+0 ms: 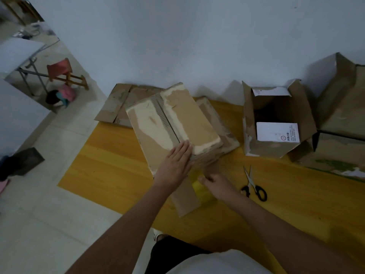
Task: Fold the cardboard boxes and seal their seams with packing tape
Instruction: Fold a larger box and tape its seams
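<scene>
- The left hand (178, 159) was laid flat, fingers straight and together, on the near end of the closed cardboard box (173, 125), its fingertips pressed at the centre seam (167, 120) where the two top flaps met.
- That box was seen tilted on the yellow wooden counter (110, 167), extending away from the left hand toward the wall.
- Just right of and below the left hand, the right hand (218, 186) was curled around a roll of yellowish packing tape (201, 191), held against the near side of the box; a strip of tape appeared to be stretched up toward the box edge, though blur made this hard to tell.
- Black-handled scissors (253, 186) were laid on the counter just right of the right hand, not touched.
- Farther right of that hand, an open box (276, 119) with white labels was stood upright, with larger boxes (339, 115) beyond it.
- Flattened cardboard (116, 103) was left beyond the left hand, against the wall.
</scene>
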A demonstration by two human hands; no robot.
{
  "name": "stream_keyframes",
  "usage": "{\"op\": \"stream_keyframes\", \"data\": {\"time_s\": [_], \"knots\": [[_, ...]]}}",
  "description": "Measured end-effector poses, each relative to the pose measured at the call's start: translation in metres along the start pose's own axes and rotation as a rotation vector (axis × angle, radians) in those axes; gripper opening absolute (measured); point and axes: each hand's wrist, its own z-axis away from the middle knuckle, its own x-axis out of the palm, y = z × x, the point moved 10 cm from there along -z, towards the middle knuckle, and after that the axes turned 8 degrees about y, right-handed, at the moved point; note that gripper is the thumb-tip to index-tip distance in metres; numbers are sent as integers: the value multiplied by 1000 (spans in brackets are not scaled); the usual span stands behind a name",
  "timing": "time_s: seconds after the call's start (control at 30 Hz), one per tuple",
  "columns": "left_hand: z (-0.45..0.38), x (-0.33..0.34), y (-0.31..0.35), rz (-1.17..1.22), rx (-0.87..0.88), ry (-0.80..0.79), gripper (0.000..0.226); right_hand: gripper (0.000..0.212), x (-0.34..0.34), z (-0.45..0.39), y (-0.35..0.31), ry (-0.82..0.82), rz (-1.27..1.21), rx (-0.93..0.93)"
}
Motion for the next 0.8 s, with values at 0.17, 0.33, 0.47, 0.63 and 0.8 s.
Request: {"op": "stream_keyframes", "data": {"time_s": [0.17, 0.33, 0.47, 0.63, 0.8], "knots": [[-3, -2, -1, -34, -20, 49, 62, 43, 2, -7, -4, 50, -43, -19], [-2, 4, -2, -88, -4, 53, 60, 39, -62, 1, 74, 364, 33, 38], [-2, 4, -2, -83, -12, 59, 61, 35, -112, 1, 144, 545, 451, 148], [-1, 0, -3, -42, -13, 116, 59, 47, -108, -1, 149, 501, 634, 115], [-2, 2, -3, -61, -15, 93, 60, 48, -102, 9, 150, 435, 719, 25]]}}
